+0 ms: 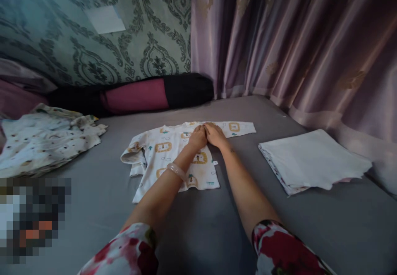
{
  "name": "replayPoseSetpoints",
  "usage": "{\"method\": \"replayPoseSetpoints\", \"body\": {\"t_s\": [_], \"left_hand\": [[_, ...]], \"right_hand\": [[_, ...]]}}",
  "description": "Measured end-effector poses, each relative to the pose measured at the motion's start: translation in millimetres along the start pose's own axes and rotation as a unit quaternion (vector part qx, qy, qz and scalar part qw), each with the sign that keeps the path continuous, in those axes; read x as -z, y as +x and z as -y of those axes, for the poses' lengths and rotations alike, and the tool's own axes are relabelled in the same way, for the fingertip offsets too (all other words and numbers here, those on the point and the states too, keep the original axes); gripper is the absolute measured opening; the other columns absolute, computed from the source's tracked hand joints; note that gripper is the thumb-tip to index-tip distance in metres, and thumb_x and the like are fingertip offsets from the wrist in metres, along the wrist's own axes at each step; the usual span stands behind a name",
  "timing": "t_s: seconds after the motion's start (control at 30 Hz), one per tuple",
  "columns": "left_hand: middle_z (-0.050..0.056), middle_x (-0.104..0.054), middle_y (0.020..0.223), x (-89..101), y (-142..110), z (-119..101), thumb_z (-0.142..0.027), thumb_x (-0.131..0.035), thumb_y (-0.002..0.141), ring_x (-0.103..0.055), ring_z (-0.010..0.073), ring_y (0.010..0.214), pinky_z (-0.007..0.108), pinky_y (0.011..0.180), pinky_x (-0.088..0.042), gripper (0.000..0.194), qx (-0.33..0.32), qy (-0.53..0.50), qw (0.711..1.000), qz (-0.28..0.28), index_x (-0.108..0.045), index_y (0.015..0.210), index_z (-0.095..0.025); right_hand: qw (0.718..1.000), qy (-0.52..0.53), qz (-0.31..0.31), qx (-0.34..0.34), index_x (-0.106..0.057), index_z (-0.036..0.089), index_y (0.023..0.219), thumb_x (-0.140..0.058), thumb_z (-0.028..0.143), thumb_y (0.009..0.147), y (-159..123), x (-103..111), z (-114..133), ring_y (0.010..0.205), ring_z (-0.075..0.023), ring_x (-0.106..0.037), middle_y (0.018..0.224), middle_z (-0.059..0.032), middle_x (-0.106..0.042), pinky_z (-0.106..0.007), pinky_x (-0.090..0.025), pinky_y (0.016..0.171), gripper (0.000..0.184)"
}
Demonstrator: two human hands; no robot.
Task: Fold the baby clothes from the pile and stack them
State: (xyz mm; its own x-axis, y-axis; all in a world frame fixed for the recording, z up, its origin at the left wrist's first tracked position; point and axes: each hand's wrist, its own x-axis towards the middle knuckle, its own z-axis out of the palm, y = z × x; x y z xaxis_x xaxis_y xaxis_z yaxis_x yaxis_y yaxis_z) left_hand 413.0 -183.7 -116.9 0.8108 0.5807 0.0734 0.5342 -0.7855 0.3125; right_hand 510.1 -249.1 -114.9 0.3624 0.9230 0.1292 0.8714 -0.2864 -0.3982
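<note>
A small white baby shirt (167, 151) with yellow and teal prints lies spread flat on the grey bed sheet (201, 233). Both my hands rest side by side on its upper middle, near the collar. My left hand (197, 137) lies on the cloth with its fingers curled down; a pale bangle sits on that wrist. My right hand (214, 134) touches it, fingers pressed flat on the fabric. One sleeve stretches right, the other is bunched at the left.
A folded white cloth (313, 159) lies to the right. A heap of printed clothes (43, 140) sits at the left. A black and maroon bolster (139, 95) lines the papered wall; pink curtains (294, 43) hang at the right.
</note>
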Motion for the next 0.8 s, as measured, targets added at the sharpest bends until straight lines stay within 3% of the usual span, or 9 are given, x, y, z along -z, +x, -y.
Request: {"method": "replayPoseSetpoints", "body": {"t_s": [0.17,0.4,0.63,0.8], "left_hand": [[0.019,-0.055,0.125,8.4,-24,26,-0.009,-0.041,0.087,-0.05,0.0243,0.123,0.036,0.105,-0.038,0.032,0.005,-0.033,0.999,0.02,-0.053,0.117,-0.008],[0.014,-0.059,0.117,29.1,-79,70,-0.02,-0.048,0.086,-0.055,0.0248,0.115,0.037,0.1,-0.043,0.02,0.04,-0.027,0.998,0.029,-0.056,0.104,-0.015],[0.012,-0.06,0.108,41.3,-129,102,-0.021,-0.048,0.086,-0.056,0.0241,0.108,0.037,0.095,-0.045,0.016,0.1,-0.028,0.994,-0.015,-0.055,0.099,-0.016],[0.011,-0.058,0.112,35.6,-146,103,-0.019,-0.048,0.086,-0.055,0.0231,0.11,0.038,0.098,-0.044,0.021,0.111,-0.039,0.99,-0.081,-0.055,0.105,-0.017]], "right_hand": [[0.997,-0.044,0.054,-0.032,-0.042,0.018,0.143,-0.028,0.031,0.101,-3,-12,2,0.144,-0.0221,-0.024,0.155,-0.0082,-0.034,-0.045,-0.018,0.117,0.047],[0.984,-0.091,0.034,-0.15,-0.037,0.019,0.147,-0.018,0.04,0.101,-6,1,-23,0.144,-0.0272,-0.02,0.157,-0.0096,-0.028,-0.053,-0.013,0.116,0.055],[0.942,-0.108,-0.099,-0.301,-0.047,0.013,0.14,-0.027,0.04,0.098,-13,6,-53,0.14,-0.0331,-0.024,0.151,-0.0199,-0.034,-0.058,-0.018,0.109,0.053],[0.93,-0.098,-0.158,-0.317,-0.046,0.007,0.138,-0.03,0.036,0.099,-14,0,-57,0.134,-0.0333,-0.028,0.144,-0.0261,-0.04,-0.055,-0.022,0.105,0.052]]}}
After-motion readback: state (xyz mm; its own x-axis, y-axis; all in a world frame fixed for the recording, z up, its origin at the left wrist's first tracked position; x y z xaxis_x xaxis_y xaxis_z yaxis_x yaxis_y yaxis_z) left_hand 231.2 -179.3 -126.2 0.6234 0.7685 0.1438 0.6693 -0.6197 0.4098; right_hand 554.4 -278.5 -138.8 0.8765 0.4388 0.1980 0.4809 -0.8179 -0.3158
